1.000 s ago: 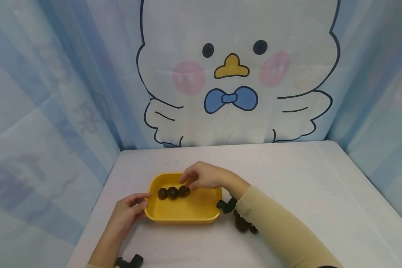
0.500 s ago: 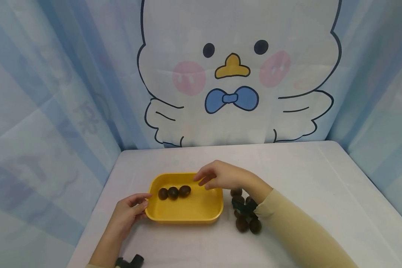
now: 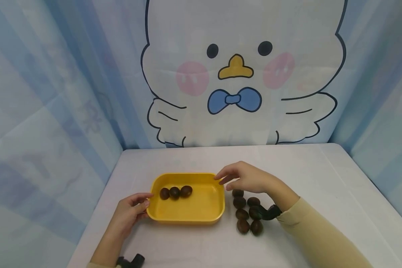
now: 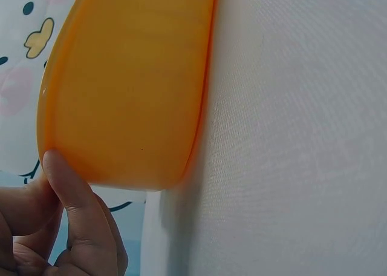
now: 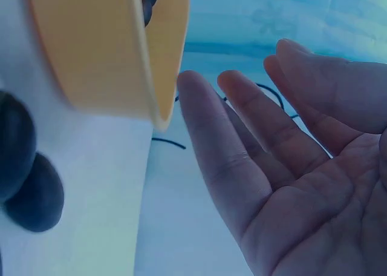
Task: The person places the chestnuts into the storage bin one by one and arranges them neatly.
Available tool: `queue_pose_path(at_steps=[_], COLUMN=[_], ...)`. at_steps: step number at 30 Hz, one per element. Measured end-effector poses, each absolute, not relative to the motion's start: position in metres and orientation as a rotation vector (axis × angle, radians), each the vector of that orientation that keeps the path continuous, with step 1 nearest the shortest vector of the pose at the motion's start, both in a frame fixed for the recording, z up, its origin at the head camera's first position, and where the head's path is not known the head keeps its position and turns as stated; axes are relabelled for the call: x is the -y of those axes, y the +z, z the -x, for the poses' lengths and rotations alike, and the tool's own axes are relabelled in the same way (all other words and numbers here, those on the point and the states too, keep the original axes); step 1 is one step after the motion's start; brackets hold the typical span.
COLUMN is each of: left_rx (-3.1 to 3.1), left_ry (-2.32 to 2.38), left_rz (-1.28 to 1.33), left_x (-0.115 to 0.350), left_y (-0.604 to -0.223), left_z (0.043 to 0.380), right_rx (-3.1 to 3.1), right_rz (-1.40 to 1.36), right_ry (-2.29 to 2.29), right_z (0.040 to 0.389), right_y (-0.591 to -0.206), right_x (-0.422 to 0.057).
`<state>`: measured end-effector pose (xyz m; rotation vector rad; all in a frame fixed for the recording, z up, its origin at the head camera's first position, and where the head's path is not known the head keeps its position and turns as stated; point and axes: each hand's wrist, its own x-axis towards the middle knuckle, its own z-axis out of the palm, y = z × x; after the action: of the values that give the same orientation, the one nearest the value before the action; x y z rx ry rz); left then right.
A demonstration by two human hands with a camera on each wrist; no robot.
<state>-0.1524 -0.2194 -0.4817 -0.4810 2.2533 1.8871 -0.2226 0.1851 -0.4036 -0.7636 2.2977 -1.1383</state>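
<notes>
My left hand (image 3: 130,210) pinches the left end of a shallow yellow tray (image 3: 184,217), which sits on the white table. In the left wrist view a fingertip lies against the outer wall of the tray (image 4: 127,94). Three small dark brown oval pieces, perhaps small fruits, lie in a row in the tray, one of them a brown piece (image 3: 186,191). Above the tray's right rim is my right hand (image 3: 249,176), its fingers spread and slightly bent, holding nothing. The right wrist view shows the palm (image 5: 320,209) bare beside the tray's end.
Several more dark oval pieces (image 3: 242,214) stand in two rough columns on the table, right of the tray and below my right hand. A black wrist device (image 3: 269,212) overlaps some of them. Behind the table (image 3: 301,167) hangs a curtain with a cartoon bird (image 3: 234,123).
My right hand has moved right, away from the three pieces in the tray, to the right rim. More of the outside pieces now show. My left hand stays on the tray.
</notes>
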Motion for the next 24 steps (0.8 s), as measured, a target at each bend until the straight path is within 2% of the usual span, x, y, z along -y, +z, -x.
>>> queue_pose_path(at_steps=[10,24], left_rx=[-2.250,-2.252], left_ry=[1.886,1.885], left_rz=[0.491,0.510], left_x=[0.219,0.218], left_y=[-0.482,-0.479], left_z=[0.152,0.151], right_rx=[-2.366,-2.445], right_rz=[0.678,0.580], right_ry=[-1.146,-1.099], right_z=[0.220,0.229], right_y=[-0.416,-0.448], right_x=[-0.215,-0.231])
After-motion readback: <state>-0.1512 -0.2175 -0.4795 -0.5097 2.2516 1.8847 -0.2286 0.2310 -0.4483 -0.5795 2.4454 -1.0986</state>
